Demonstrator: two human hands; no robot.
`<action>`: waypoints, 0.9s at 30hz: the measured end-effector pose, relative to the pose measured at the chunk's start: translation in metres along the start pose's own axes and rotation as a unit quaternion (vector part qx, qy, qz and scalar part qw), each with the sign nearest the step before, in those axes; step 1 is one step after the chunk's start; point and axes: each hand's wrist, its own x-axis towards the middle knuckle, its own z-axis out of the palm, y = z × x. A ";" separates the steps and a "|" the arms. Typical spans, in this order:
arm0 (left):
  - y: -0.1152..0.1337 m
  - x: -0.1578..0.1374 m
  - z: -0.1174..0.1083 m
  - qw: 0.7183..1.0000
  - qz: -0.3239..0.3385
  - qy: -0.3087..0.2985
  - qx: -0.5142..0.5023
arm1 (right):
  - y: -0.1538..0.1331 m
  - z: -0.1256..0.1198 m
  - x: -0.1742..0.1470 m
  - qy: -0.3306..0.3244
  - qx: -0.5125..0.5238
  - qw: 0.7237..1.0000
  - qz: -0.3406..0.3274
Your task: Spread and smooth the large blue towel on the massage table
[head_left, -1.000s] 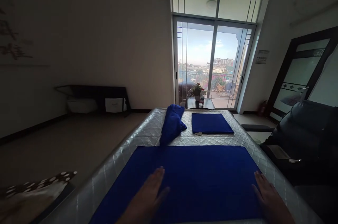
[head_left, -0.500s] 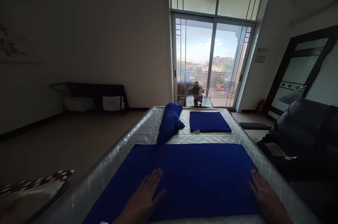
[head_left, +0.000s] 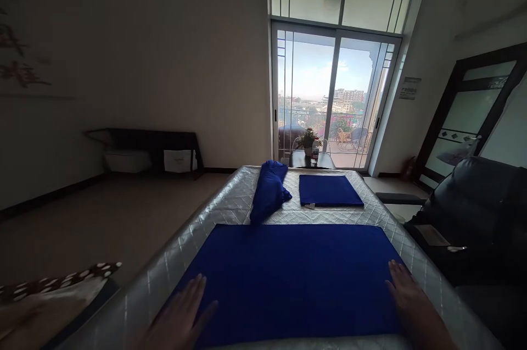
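Left hand (head_left: 181,309) flat, fingers outstretched, large blue cloth (head_left: 296,284) beneath; right hand (head_left: 407,290) likewise, near cloth's edge. Beyond hands: bunched blue cloth (head_left: 268,190), folded blue cloth (head_left: 330,190).

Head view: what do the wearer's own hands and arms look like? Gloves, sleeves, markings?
The left hand and right hand are bare, with no gloves. No sleeve, watch or cable shows on either side down to the picture's bottom edge. No rings or markings can be made out, but the light is dim and the left is blurred.
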 end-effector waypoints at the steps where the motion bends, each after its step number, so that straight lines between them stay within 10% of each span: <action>1: 0.022 0.010 -0.007 1.000 -0.002 -0.016 -0.012 | -0.021 -0.006 0.004 -0.013 -0.005 1.000 -0.006; 8: 0.197 0.101 -0.014 0.980 0.152 -0.100 -0.084 | -0.197 -0.028 0.048 -0.129 0.076 0.978 -0.146; 13: 0.223 0.128 0.020 0.980 0.184 -0.045 -0.066 | -0.227 -0.003 0.063 -0.160 0.063 0.976 -0.137; 20: 0.158 0.113 0.027 0.988 0.133 -0.066 -0.044 | -0.172 -0.003 0.061 -0.172 0.053 0.981 -0.069; 27: -0.009 0.077 0.020 1.000 0.000 -0.023 0.017 | -0.007 0.012 0.057 -0.107 -0.057 0.993 0.002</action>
